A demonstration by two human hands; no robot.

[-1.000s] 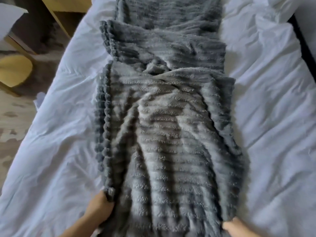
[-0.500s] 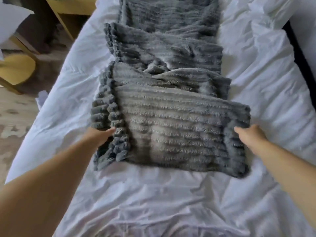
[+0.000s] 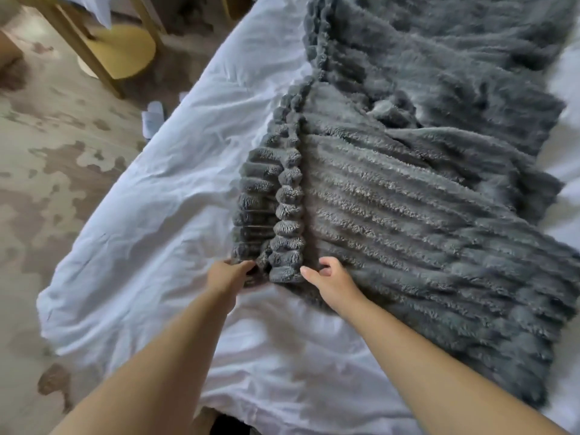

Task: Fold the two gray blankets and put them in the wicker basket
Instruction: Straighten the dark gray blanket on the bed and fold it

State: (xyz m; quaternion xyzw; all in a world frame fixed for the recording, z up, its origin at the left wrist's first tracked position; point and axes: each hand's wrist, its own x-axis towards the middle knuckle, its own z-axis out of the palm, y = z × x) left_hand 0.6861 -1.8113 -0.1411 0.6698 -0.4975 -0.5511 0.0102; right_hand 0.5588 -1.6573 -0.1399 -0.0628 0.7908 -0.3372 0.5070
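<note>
Bed covered by creased white sheet. Floor at left finished in mottled beige and brown. Yellow wooden legs and round yellow disc located upper left.

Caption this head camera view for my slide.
Left hand and right hand grip a gray blanket corner on the white bed.

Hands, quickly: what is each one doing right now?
Left hand: grips the gray blanket at its near corner.
Right hand: pinches the same blanket's ribbed edge.
</note>
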